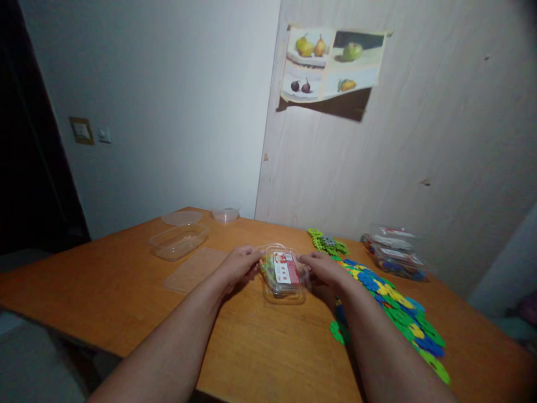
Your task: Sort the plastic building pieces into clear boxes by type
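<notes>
Hands meet at a small clear box (pixel 284 275) with a red-and-white label, resting near the middle of the wooden surface (pixel 260 347). Left hand (pixel 237 265) presses its left side, grip closed around the edge; right hand (pixel 324 267) clasps the right side likewise. Colourful plastic pieces (pixel 394 305) lie just right. Empty clear tubs (pixel 178 240) sit further left.

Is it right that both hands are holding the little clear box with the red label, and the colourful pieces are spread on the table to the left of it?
Not quite. Both the left hand and right hand do hold the clear box, but the colourful pieces lie to its right, as the head view shows.
</notes>
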{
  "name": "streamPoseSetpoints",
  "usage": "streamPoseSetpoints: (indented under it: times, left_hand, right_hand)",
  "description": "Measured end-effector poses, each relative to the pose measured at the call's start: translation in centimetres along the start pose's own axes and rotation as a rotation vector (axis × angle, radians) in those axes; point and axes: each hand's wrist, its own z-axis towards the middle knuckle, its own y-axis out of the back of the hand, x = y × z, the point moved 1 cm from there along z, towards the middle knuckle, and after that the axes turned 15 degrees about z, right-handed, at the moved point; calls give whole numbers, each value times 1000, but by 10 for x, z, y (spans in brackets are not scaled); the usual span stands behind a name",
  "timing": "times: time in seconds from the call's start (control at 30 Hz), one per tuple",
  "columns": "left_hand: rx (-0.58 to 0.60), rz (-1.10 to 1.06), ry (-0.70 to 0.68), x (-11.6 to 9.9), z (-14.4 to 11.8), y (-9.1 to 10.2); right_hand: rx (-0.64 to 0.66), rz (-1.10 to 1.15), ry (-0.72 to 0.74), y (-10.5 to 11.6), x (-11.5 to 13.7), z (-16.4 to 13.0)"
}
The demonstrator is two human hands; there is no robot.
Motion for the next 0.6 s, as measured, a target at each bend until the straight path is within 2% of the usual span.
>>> streamPoseSetpoints:
  times: [0.07,0.13,0.2,0.37,0.6]
  left_hand:
    - [-211,10,-64,3,7,2]
    - [-326,10,-96,7,14,3]
    - [-312,-35,-101,10,18,3]
    - [-150,-162,-67,15,21,-1]
    - [-145,-237,18,17,22,-1]
  right_hand:
    - [31,-68,-16,2,3,-5]
    - [43,-126,-3,1,4,-8]
    - [43,-178,26,-2,3,-7]
    - [21,-293,136,-2,-1,3]
    - [-72,-380,249,16,-4,14]
